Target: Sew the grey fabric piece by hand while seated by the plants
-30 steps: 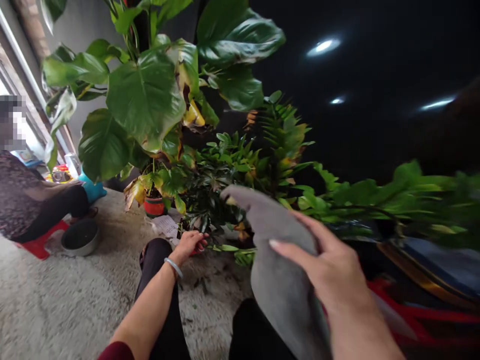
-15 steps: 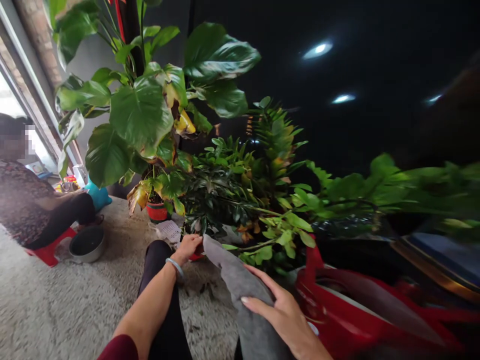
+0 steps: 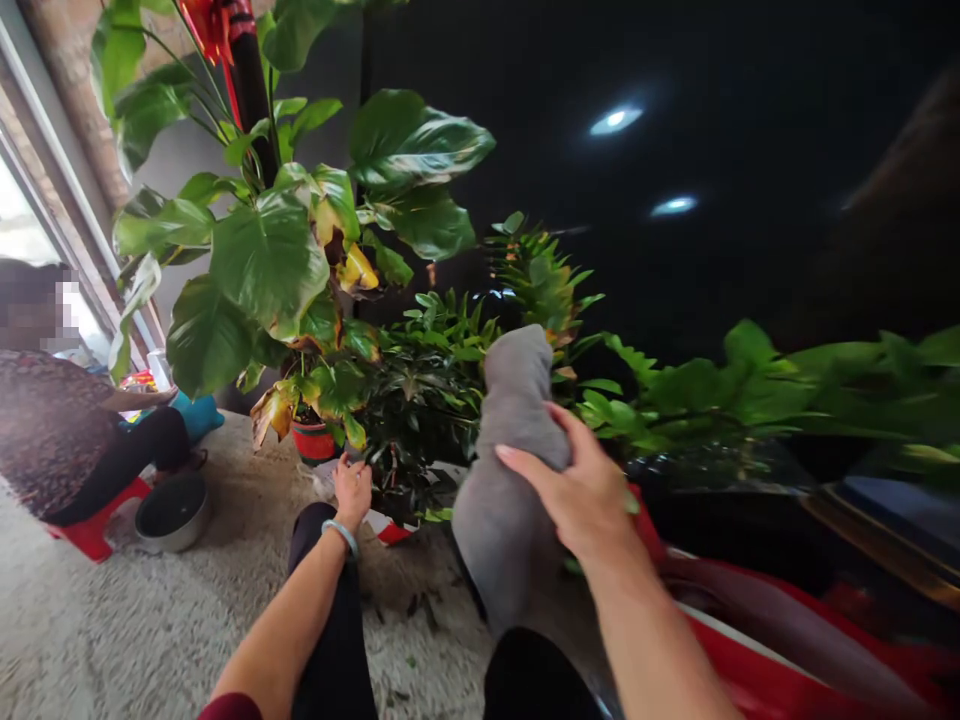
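My right hand [image 3: 581, 495] grips a grey cloth [image 3: 506, 470], raised in front of the low green plants [image 3: 435, 380]; the cloth's top end stands up over the leaves. My left hand [image 3: 351, 488] reaches past my knee to the base of the dark-leaved plant, fingers down by a red pot edge [image 3: 394, 532]; whether it holds anything is hidden. A large-leaved plant [image 3: 262, 260] in a red pot [image 3: 313, 440] rises behind.
Another person [image 3: 67, 430] sits at the left on a red stool, beside a grey bowl [image 3: 171, 512]. Pale carpet [image 3: 112, 630] with bits of leaf litter covers the floor. A red object [image 3: 787, 650] and leafy branches [image 3: 750, 400] fill the right side.
My right hand dropped the cloth low to the floor half a second ago, then lifted it back up in front of the plants. My left hand stayed near the plant base.
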The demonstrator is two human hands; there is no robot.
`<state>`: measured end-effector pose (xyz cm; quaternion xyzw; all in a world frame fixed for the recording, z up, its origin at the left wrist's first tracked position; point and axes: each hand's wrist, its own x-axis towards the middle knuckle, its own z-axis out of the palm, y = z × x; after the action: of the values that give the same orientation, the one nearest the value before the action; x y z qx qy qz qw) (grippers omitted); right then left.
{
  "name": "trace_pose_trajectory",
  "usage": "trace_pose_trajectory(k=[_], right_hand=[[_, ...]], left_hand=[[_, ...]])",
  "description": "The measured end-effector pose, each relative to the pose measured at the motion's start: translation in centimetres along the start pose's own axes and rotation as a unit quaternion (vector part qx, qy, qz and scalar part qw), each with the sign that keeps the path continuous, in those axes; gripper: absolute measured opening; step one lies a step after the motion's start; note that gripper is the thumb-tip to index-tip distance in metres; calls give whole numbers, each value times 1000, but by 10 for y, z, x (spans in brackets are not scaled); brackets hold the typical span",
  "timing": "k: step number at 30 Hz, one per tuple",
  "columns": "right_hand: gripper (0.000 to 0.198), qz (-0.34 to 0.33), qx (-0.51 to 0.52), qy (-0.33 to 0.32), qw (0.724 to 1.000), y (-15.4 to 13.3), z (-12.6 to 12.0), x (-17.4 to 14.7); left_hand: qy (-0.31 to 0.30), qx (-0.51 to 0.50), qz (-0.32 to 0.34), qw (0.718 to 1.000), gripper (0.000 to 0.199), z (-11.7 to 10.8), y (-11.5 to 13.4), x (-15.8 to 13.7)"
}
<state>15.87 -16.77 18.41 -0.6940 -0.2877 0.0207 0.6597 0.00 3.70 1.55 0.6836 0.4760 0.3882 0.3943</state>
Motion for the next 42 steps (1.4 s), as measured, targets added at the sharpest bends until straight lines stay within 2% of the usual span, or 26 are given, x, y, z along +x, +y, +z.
trace_pose_trajectory(k=[3, 5, 6, 7, 9, 10, 12, 14, 16, 18, 20, 21, 23, 25, 27, 28, 30, 32, 33, 35, 37, 39, 42], right_hand=[[70, 46, -44, -139, 988, 32, 23, -17], [58, 65, -66, -235, 968, 45, 12, -39], [54, 73, -71, -259, 960, 44, 0, -47], [51, 82, -73, -258, 960, 37, -13, -50], [55, 82, -86, -215, 969, 14, -35, -42], [57, 59, -92, -144, 984, 0, -40, -31], [63, 0, -107, -24, 994, -19, -34, -4], [64, -50, -106, 5, 993, -21, -10, 16], [66, -41, -103, -38, 993, -4, 16, 17], [57, -15, -158, -175, 972, 18, 26, 0], [49, -8, -167, -320, 932, 30, 14, -21], [47, -11, -144, -362, 921, 28, 3, -29], [44, -12, -101, -314, 944, 10, -17, -32], [52, -37, -93, -181, 978, -17, -23, -20], [61, -58, -86, -73, 992, -36, -9, -2], [64, -62, -71, -60, 994, -39, 4, 3], [65, -68, -56, -87, 992, -31, 30, 4], [61, -52, -97, -203, 973, -11, 43, -8], [57, -46, -111, -257, 959, -2, 42, -16], [53, -47, -111, -305, 945, 6, 25, -27], [50, -67, -94, -277, 954, -4, 4, -26], [50, -97, -80, -202, 971, -25, -7, -13], [55, -137, -55, -111, 983, -45, 14, 7]], left_hand=[[-13, -46, -14, 999, 20, 4, 0, 0], [-49, -105, -27, 993, 20, 5, -2, -1], [-64, -131, -41, 988, 21, 6, -3, -2], [-75, -152, -57, 984, 22, 6, -5, -2], [-78, -184, -84, 976, 24, 7, -6, -3], [-74, -196, -94, 973, 25, 8, -6, -4], [-72, -214, -106, 968, 25, 8, -4, -5], [-77, -225, -110, 965, 25, 8, -2, -8], [-77, -226, -116, 964, 25, 6, -1, -11], [-67, -220, -120, 966, 25, 4, -2, -13], [-63, -209, -120, 968, 24, 1, -3, -14], [-64, -205, -120, 969, 23, 0, -4, -14], [-77, -201, -123, 969, 22, -1, -4, -14], [-89, -200, -123, 968, 21, 0, -2, -14], [-96, -204, -122, 966, 21, 3, 0, -15], [-97, -208, -122, 966, 21, 5, 0, -16], [-96, -209, -126, 965, 21, 8, 0, -19], [-95, -202, -128, 966, 22, 9, -3, -21], [-96, -198, -125, 967, 22, 8, -4, -21], [-105, -192, -117, 969, 24, 6, -8, -21], [-129, -191, -110, 967, 26, 4, -10, -19], [-163, -187, -106, 963, 28, 3, -10, -19], [-202, -172, -96, 959, 26, 6, -6, -22]])
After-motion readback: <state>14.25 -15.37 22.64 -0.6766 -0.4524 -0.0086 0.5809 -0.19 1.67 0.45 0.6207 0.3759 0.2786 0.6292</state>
